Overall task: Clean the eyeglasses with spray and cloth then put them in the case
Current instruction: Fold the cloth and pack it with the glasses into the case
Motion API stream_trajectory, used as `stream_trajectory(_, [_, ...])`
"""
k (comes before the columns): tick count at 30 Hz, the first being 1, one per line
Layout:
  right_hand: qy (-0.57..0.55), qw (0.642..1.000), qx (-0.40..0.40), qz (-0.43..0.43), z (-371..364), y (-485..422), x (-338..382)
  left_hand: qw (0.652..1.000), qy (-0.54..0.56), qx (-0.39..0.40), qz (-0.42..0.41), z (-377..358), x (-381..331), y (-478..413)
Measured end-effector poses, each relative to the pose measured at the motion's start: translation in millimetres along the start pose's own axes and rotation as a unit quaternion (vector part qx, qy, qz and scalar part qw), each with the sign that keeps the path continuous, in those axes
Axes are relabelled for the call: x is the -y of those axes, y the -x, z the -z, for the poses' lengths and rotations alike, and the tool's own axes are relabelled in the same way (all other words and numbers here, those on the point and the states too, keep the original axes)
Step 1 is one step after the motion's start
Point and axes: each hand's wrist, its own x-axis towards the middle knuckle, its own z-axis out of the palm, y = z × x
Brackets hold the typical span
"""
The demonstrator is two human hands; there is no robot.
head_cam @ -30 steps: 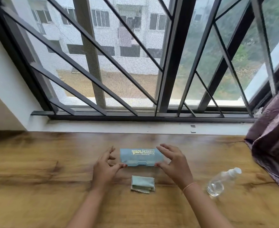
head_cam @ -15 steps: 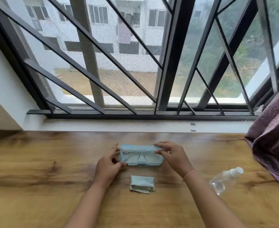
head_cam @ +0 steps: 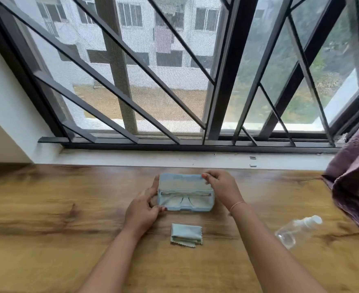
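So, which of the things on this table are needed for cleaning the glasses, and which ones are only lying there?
Needed for the job:
- eyeglasses, lying inside the open case
- folded cloth
- spray bottle, lying on its side
- left hand and right hand, both holding the case

Only lying there:
- purple fabric at the table's right edge

The case [head_cam: 185, 194] is pale blue all over, lid and tray alike, and the eyeglasses [head_cam: 185, 198] between the fingers look clear with a thin grey frame. Just below the fingertips the folded cloth [head_cam: 186, 235] is a soft mint green with a zigzag edge. The table [head_cam: 47, 218] is warm honey-brown wood with dark grain streaks. Off past the right fingers, the spray bottle [head_cam: 297, 230] is see-through with a white cap, and the curtain [head_cam: 356, 182] is dusty mauve.
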Motion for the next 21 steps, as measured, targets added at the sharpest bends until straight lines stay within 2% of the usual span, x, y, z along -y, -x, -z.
stream_trajectory(5, [-0.038,0.999,-0.008,-0.023,-2.5,1.3,2.4,1.000,-0.021,0.018,0.003,-0.9,5.8,-5.0])
stream_trajectory(10, [-0.003,1.000,-0.013,0.001,-4.3,6.6,-2.0,0.999,-0.022,0.030,0.001,0.9,4.9,-11.1])
stream_trajectory(12, [0.092,0.989,-0.098,0.059,-6.3,17.5,-2.6,0.999,-0.025,0.031,0.003,0.4,5.3,-11.5])
stream_trajectory(14, [0.183,0.947,-0.212,0.156,-12.3,36.3,1.1,0.999,-0.021,0.028,0.007,0.4,5.4,-10.9])
stream_trajectory(15, [0.205,0.930,-0.240,0.191,-16.6,47.8,5.7,0.999,-0.024,0.027,0.008,0.3,5.3,-11.0])
stream_trajectory(17, [0.237,0.919,-0.217,0.230,-28.0,69.1,9.8,0.999,-0.034,0.024,0.007,0.1,5.4,-11.4])
stream_trajectory(21, [0.292,0.933,-0.105,0.180,-47.1,89.7,2.5,0.999,-0.037,0.024,0.004,-0.7,6.7,-10.7])
